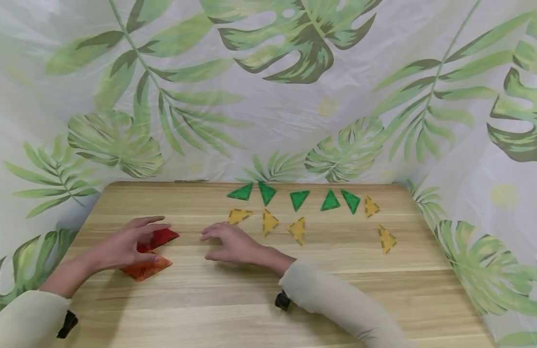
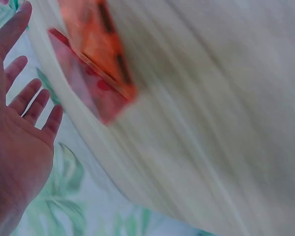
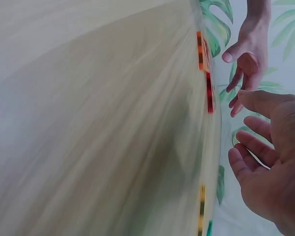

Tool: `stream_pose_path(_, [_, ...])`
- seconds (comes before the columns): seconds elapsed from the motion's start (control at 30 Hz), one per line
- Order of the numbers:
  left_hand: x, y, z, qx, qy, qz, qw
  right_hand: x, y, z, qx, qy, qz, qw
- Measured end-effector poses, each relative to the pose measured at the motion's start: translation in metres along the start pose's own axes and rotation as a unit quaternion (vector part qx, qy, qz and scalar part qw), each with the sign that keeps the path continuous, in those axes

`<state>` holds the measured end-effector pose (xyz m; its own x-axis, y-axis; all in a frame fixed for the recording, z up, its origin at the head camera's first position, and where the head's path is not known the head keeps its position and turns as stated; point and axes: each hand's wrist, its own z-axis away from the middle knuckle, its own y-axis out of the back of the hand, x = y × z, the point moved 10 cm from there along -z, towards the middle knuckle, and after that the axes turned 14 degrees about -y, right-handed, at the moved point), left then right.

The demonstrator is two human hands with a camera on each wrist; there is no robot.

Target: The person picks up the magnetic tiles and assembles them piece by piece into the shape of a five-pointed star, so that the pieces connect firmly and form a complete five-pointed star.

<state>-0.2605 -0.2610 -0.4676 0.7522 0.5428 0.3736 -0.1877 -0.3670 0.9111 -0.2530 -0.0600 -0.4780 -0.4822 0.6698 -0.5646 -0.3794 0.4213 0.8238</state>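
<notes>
My left hand (image 1: 122,245) hovers over red (image 1: 166,236) and orange (image 1: 140,272) translucent triangular tiles on the left of the table. Its fingers are spread and hold nothing; they partly hide the tiles in the head view. In the left wrist view, the orange tiles (image 2: 92,37) and red tiles (image 2: 96,93) lie apart from that hand (image 2: 19,132). Near the table's middle, my right hand (image 1: 237,245) is raised with loosely bent fingers and nothing in its grasp. It is nearest to the yellow triangular tiles (image 1: 269,223), and the right wrist view shows its palm (image 3: 275,162) bare.
Several green triangular tiles (image 1: 299,200) line the far edge of the wooden table (image 1: 233,309). More yellow tiles (image 1: 386,239) lie at the right. A leaf-patterned cloth (image 1: 285,116) hangs behind and around the table.
</notes>
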Motion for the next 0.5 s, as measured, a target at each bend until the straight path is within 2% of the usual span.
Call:
stream_pose_path(0.1, [0.013, -0.004, -0.017, 0.001, -0.019, 0.0, 0.9998, 0.016, 0.014, 0.019, -0.001, 0.004, 0.001, 1.0])
stream_pose_path(0.2, [0.021, -0.01, -0.032, -0.004, -0.023, 0.025, 0.9994, 0.035, 0.029, 0.04, 0.002, 0.009, 0.001, 1.0])
stream_pose_path(0.33, [0.027, -0.02, -0.048, -0.024, -0.007, 0.052, 0.9983, 0.062, 0.052, 0.067, 0.008, 0.007, 0.001, 1.0])
stream_pose_path(0.5, [0.034, -0.032, -0.067, -0.042, -0.003, 0.063, 0.9971, 0.098, 0.078, 0.103, 0.023, 0.009, 0.013, 1.0])
